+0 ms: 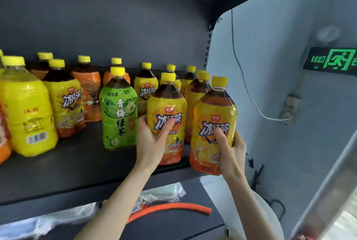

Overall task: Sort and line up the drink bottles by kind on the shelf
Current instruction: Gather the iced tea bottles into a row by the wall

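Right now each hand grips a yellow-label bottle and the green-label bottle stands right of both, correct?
No. Head view: the green-label bottle stands left of both. The left hand grips the left yellow-label bottle, the right hand the right yellow-label bottle.
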A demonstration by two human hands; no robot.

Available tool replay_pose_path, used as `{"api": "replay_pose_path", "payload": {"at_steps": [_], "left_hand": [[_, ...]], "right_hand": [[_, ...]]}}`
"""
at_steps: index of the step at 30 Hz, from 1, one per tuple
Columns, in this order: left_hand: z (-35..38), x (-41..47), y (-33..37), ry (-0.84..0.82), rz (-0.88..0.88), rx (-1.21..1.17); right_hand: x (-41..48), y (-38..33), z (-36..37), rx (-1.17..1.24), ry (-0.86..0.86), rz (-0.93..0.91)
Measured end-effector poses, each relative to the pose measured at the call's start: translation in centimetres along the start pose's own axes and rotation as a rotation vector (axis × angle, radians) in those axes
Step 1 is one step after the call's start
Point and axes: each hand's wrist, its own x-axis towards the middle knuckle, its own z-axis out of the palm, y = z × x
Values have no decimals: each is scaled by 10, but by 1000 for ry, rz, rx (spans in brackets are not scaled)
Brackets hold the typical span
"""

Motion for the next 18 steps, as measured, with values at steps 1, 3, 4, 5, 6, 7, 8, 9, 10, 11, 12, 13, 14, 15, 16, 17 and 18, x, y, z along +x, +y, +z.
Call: {"api": "replay_pose_path", "payload": {"at_steps": [1,3,4,5,6,7,8,9,10,11,12,13,14,15,16,17,18], "left_hand": [[8,1,-3,26,-9,15],[20,3,-4,85,-4,63],[26,3,-3,116,11,98],[30,3,-3,146,19,127],[34,3,-4,175,25,145],[37,4,-4,199,26,157],[39,6,-6,221,29,166],[40,8,-8,238,26,174],[41,11,-11,247,23,180],[42,13,-12,253,17,189],[42,17,-14,259,13,198],[42,20,-15,267,6,209],[42,23,-16,275,-3,221],[42,26,-18,283,-10,235],[41,29,-19,291,-17,251],[41,32,-20,299,-24,268],[41,35,-22,309,-31,283]], "right_hand": [[9,2,-7,9,-16,-7],[25,7,-22,41,-34,-16],[32,11,-28,57,-41,-18],[39,15,-34,72,-49,-14],[45,20,-39,84,-59,-9],[52,24,-42,95,-73,-4],[59,28,-44,101,-93,1],[65,32,-46,107,-118,8],[71,37,-47,109,-141,16],[76,40,-47,109,-167,22],[82,43,-46,104,-193,23],[86,45,-45,95,-224,23],[89,47,-43,82,-257,23],[92,49,-41,76,-291,25],[96,50,-38,81,-324,30],[99,50,-34,88,-352,40],[102,51,-29,85,-377,45]]}}
